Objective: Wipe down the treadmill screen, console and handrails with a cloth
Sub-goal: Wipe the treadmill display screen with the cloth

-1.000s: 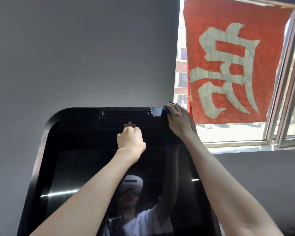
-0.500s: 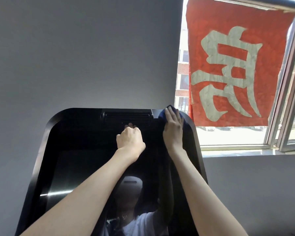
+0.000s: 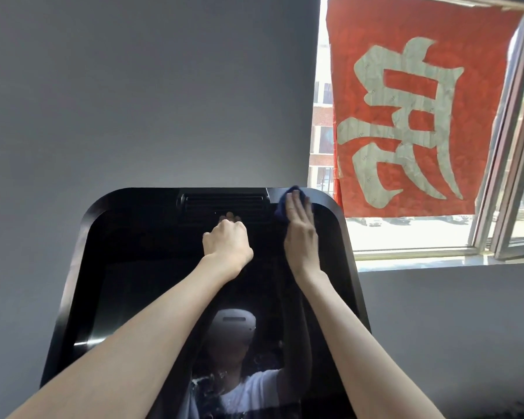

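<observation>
Hidden parts: the cloth [image 3: 282, 205] is mostly covered by the right hand [image 3: 300, 234]; only a dark blue edge shows at the fingertips and along the hand's left side.
Cut off: the screen's lower edge runs out of frame at 6 o'clock; the handrails are out of view.
Hard to make out: the treadmill screen [image 3: 139, 282] is black and glossy; its surface mainly reflects a person in a white shirt wearing a headset.
Cloth location: upper right corner of the screen, at 1 o'clock from the vent [image 3: 224, 204], touching the top bezel.
Right hand: flat, fingers extended and together, pressing the cloth against the screen.
Left hand [image 3: 227, 240]: curled into a loose fist, knuckles against the panel just below the vent; whether it grips anything cannot be told.
Hands relative: near each other, not touching, left at 9 o'clock of right.
Obstruction: both forearms cross the screen's middle and lower part.
Surroundings: grey wall [image 3: 133, 101] behind; window [image 3: 406, 237] at 3 o'clock; red banner [image 3: 415, 116] with pale character hanging across it.
</observation>
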Motion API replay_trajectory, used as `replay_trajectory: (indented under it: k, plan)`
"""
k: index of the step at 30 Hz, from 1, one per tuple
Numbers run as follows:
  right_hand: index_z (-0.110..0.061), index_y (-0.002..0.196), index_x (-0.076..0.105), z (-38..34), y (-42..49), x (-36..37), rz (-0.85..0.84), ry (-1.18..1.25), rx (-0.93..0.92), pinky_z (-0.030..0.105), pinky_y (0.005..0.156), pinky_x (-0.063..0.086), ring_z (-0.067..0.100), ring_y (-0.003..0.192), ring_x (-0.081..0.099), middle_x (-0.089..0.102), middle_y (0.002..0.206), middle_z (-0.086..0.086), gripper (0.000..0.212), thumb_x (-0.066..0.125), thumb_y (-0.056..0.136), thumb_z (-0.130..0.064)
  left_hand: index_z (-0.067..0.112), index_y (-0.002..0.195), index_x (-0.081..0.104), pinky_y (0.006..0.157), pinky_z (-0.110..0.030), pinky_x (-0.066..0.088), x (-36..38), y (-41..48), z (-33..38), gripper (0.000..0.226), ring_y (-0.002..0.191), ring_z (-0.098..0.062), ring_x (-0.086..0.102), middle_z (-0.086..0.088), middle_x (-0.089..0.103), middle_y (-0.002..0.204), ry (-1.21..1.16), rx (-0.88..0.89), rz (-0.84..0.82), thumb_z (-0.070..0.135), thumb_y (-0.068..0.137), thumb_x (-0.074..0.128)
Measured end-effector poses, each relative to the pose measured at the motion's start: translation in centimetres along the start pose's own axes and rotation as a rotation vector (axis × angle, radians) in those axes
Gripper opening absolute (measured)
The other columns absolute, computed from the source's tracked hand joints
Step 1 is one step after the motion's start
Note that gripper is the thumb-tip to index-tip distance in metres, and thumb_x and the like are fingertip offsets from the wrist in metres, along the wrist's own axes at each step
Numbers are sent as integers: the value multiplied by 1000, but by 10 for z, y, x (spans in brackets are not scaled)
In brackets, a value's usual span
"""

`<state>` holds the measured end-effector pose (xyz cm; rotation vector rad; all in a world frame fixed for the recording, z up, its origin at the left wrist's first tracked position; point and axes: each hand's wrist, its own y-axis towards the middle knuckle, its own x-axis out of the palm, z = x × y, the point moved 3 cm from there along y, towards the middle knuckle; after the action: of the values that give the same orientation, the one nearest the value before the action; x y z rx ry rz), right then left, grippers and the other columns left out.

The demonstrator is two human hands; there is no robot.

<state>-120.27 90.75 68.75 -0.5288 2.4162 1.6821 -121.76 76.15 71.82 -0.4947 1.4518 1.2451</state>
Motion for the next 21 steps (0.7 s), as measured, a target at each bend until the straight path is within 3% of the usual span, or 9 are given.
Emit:
replay_trajectory:
  k: [5, 7, 10, 12, 16, 17, 20, 21]
  plan:
    - [-7, 140, 40, 19, -32, -12, -260, -107, -336, 43, 114, 27, 21, 142, 17, 35, 149, 4, 82, 44, 68, 30, 13, 116, 60, 75, -32, 40, -2, 0, -1, 35, 106, -28, 58, -10, 57, 116, -26, -12, 11, 5, 83, 52]
    - [-8, 140, 40, 37, -23, -28, -233, -144, -288, 44, 113, 29, 20, 143, 18, 36, 148, 3, 81, 42, 68, 30, 15, 119, 59, 74, -32, 39, -5, 1, -2, 38, 107, -27, 58, -9, 57, 116, -44, -17, -1, 5, 83, 53]
    - [-9, 144, 32, 38, -9, -32, -95, -134, -24, 43, 115, 24, 21, 144, 14, 27, 152, 2, 69, 43, 83, 22, 16, 120, 59, 75, -31, 39, -6, 0, -2, 39, 107, -27, 58, -8, 57, 116, -58, -23, -19, 5, 82, 54]
    - [-8, 144, 31, 22, -13, -22, -107, -93, 6, 43, 115, 21, 21, 144, 11, 25, 153, 2, 73, 40, 81, 26, 14, 116, 59, 79, -32, 41, -5, -1, -1, 35, 107, -27, 58, -9, 58, 115, -47, -27, -20, 5, 82, 54]
    - [-13, 139, 45, 22, -22, -17, -193, -194, -394, 45, 114, 26, 20, 142, 23, 38, 148, -1, 83, 48, 66, 28, 14, 117, 59, 88, -34, 43, -5, 0, 0, 35, 108, -27, 58, -9, 58, 116, -33, -33, -14, 6, 83, 54]
    - [-14, 137, 47, 26, -14, -21, -142, -197, -378, 44, 113, 28, 20, 140, 28, 41, 146, -1, 80, 50, 68, 26, 14, 117, 60, 86, -33, 43, -5, 0, 0, 35, 108, -27, 58, -9, 58, 116, -35, -33, -15, 7, 83, 55]
    - [-10, 129, 52, 20, 23, -27, 73, -55, 24, 43, 106, 36, 29, 128, 45, 54, 134, 7, 46, 52, 86, 7, 11, 113, 60, 78, -32, 42, -3, 3, 0, 31, 107, -27, 58, -11, 57, 117, -33, -25, -5, 7, 83, 55]
    - [-10, 124, 55, 11, 37, -22, 55, -33, 93, 42, 106, 34, 28, 123, 47, 58, 127, 8, 36, 47, 90, 0, 10, 112, 60, 77, -31, 42, -3, 3, 1, 29, 107, -26, 58, -11, 57, 117, -29, -25, 1, 6, 84, 54]
